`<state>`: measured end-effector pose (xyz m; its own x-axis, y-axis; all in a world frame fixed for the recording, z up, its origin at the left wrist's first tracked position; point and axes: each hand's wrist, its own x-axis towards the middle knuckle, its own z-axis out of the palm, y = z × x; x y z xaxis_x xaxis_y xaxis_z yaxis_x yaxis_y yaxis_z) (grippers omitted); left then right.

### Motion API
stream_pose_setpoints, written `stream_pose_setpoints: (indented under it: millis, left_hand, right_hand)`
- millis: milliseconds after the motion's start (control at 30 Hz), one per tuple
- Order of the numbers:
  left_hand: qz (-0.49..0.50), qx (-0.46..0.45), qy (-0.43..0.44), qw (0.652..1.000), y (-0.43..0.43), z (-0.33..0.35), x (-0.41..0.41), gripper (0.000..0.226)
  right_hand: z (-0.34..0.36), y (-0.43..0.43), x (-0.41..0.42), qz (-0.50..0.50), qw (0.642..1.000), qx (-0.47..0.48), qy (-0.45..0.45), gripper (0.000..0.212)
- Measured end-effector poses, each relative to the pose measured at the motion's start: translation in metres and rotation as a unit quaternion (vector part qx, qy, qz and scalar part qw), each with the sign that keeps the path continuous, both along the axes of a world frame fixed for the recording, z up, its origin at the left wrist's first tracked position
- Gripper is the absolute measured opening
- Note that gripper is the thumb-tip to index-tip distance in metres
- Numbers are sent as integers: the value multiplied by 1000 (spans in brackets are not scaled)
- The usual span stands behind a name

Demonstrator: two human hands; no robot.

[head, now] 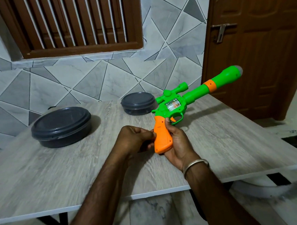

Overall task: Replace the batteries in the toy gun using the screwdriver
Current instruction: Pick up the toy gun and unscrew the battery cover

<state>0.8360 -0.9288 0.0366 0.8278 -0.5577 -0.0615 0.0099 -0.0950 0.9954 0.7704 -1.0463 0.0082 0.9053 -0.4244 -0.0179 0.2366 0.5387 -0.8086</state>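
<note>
A green toy gun (194,94) with an orange grip (162,138) is held above the wooden table (59,174), its barrel pointing up and to the right. My right hand (179,145) wraps round the orange grip from below and the right. My left hand (137,140) has curled fingers against the grip's left edge, thumb and fingertips touching it. No screwdriver and no batteries show in this view.
A large dark round lidded container (61,127) stands on the table at the left. A smaller one (138,103) stands at the back, just behind the gun. A brown door (263,39) is at the right, a tiled wall behind.
</note>
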Motion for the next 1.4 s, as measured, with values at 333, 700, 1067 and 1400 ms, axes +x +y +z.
stream_pose_setpoints:
  millis: [333, 700, 1067, 1400]
  left_hand:
    - [4, -4, 11, 1000, -1, -3, 1, 13]
    - [26, -7, 11, 1000, -5, -3, -4, 17]
    - [22, 4, -32, 999, -4, -4, -2, 11]
    - [-4, -6, -7, 1000, 1, -1, -1, 8]
  right_hand:
    - [1, 1, 0, 4, 1000, 11, 3, 38]
    - [-1, -1, 2, -5, 1000, 30, -8, 35]
    - [-2, -1, 3, -16, 999, 42, -6, 34]
    - [-7, -5, 4, 2, 1000, 23, -6, 36]
